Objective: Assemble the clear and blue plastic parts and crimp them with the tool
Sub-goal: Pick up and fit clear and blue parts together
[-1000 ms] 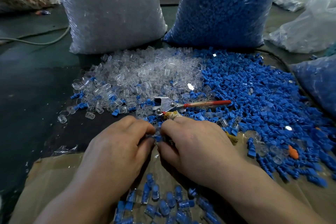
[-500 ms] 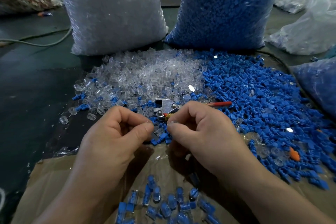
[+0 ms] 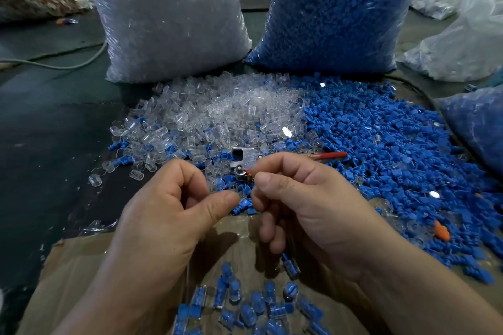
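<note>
Left hand (image 3: 174, 207) and right hand (image 3: 304, 198) are hovering just before the crimp tool (image 3: 245, 156), each pinching thumb to forefinger; what they are holding, cannot tell.

Your left hand (image 3: 174, 212) and right hand (image 3: 307, 204) meet at mid-frame, fingers (image 3: 190, 179) curled and thumbs pressed against forefingers. Whatever they pinch is too small to make out. Just above them the tool (image 3: 245, 158) lies where the heap of clear parts (image 3: 217, 114) meets the blue parts (image 3: 394, 149), its red handle pointing right, and assembled pieces (image 3: 245, 304) lie on cardboard (image 3: 81, 266) at bottom centre.
</note>
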